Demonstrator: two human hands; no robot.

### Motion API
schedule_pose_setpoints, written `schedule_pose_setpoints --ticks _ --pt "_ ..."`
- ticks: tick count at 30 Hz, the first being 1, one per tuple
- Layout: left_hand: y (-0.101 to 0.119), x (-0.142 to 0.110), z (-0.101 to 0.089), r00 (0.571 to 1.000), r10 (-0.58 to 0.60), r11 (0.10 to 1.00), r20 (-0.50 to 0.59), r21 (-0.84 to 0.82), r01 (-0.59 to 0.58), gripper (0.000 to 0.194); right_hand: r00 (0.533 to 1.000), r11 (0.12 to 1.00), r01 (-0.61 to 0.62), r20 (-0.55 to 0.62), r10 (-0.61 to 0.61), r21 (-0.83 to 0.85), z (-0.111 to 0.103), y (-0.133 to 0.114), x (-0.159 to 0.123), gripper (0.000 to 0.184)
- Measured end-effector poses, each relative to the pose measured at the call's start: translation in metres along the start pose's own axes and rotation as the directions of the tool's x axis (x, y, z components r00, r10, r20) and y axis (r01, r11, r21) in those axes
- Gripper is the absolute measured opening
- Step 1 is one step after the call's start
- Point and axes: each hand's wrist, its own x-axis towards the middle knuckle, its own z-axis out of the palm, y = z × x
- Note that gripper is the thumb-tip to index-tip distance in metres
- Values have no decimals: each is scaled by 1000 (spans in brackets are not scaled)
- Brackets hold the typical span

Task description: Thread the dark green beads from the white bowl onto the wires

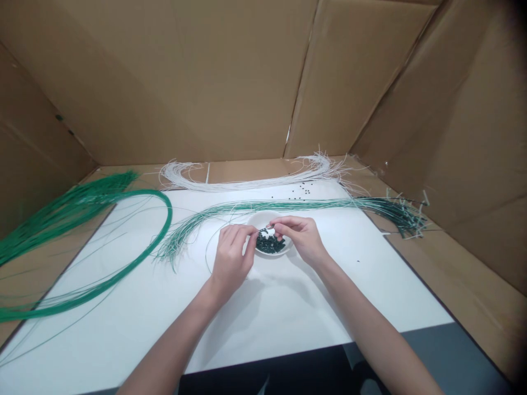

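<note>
A small white bowl (252,220) holds a heap of short dark green, tube-like beads (270,244). Above its left rim, my left hand (234,253) is closed in a pinch. A thin pale green strand (207,253) loops out from behind that hand, its end at the fingertips. My right hand (302,237) pinches over the bowl's right side, thumb and forefinger meeting close to the left fingertips. A small dark bead (263,229) shows between the two hands; the fingers partly hide it.
Behind the bowl lies a long bundle of green strands (288,206), dark and knobbly at its right end. A white strand bundle (247,184) curves farther back. Thick green coils (164,219) rest at left. Loose dark bits (302,191) dot the white sheet (164,329). Cardboard walls (185,82) enclose the table.
</note>
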Motion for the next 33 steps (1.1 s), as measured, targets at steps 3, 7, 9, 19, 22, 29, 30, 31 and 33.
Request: schedule_pose_setpoints --ticks 3,7,9,19,22,29,30,31,33 --pt "0 0 0 1000 5 1000 0 6 -5 8 1000 1000 3 23 -3 10 1 0 -1 9" --pt "0 1 1 1000 8 1000 3 12 -9 8 1000 1000 1 31 -1 11 1 -1 -1 9" --pt "0 1 1 1000 11 1000 2 12 -11 8 1000 1000 -2 27 2 3 1 -1 -1 10" --pt "0 1 1 1000 9 1000 14 11 -9 9 1000 1000 0 23 1 -22 3 -3 -2 12" --pt "1 1 1 1000 9 1000 18 17 -9 8 1000 999 5 18 -5 -34 3 -5 -3 11" --pt "-1 0 2 999 26 999 22 47 -27 8 999 997 43 21 -41 -62 4 -7 -4 9" --pt "-1 0 2 999 26 998 23 50 -27 8 999 997 49 26 -47 -63 4 -7 -4 9" --pt "-2 -1 2 999 27 998 24 52 -28 8 998 997 54 31 -52 -63 4 -7 -4 9" --pt "-2 -1 2 999 31 998 26 56 -32 8 997 996 63 41 -61 -64 3 -6 -4 9"
